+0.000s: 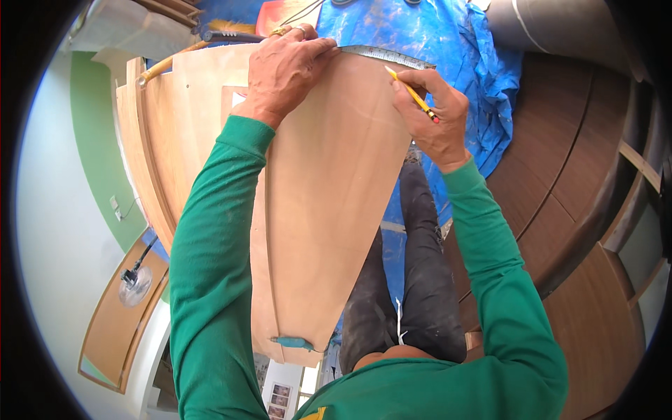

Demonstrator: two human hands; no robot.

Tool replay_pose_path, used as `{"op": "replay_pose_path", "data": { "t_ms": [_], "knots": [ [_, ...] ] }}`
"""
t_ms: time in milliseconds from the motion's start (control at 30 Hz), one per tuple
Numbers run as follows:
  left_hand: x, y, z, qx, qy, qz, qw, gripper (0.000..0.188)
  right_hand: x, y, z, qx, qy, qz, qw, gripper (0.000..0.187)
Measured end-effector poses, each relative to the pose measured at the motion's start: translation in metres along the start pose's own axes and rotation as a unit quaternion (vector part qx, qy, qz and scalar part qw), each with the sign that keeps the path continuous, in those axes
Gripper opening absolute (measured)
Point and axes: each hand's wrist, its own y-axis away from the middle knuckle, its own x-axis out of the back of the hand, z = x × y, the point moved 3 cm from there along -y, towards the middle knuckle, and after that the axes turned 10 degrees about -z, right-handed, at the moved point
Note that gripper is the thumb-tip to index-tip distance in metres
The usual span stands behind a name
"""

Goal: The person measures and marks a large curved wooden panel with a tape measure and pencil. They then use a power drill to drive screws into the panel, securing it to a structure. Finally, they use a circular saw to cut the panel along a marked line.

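Observation:
A large pale plywood sheet lies before me and narrows toward my body. My left hand, with a ring on one finger, is closed at its far edge, thumb and fingertips on the end of a tape measure blade. The blade runs to the right along that far edge. Between the thumb and fingers of my right hand is a yellow pencil with a red end. Its point rests at or just above the sheet near the far right corner; contact cannot be made out.
Blue tarp covers the floor beyond and right of the sheet. Dark brown panels stand at the right. Near my body, a small teal tool lies on the sheet. A black handle lies beside my left hand. A clear-guarded tool sits at the left.

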Motion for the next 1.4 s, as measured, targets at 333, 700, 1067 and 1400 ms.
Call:
{"op": "replay_pose_path", "data": {
  "t_ms": [333,700,1067,1400],
  "knots": [
    [-0.0051,0.0036,-0.003,0.01,-0.011,0.013,1.0,0.021,-0.0064,-0.0053,0.0053,-0.015,0.061,0.018,0.998,0.011],
    [-0.0049,0.0028,-0.0021,0.016,-0.007,0.008,1.0,0.02,-0.0048,-0.0051,0.0094,-0.021,0.06,0.002,0.998,0.011],
    [-0.004,0.0028,-0.0012,0.008,-0.012,0.006,1.0,0.021,-0.004,-0.0067,0.0113,-0.026,0.063,0.001,0.998,0.012],
    [-0.0021,0.0039,0.0007,0.012,-0.02,0.007,1.0,0.021,-0.0026,-0.0077,0.0091,-0.024,0.061,-0.007,0.998,0.011]
  ]
}}
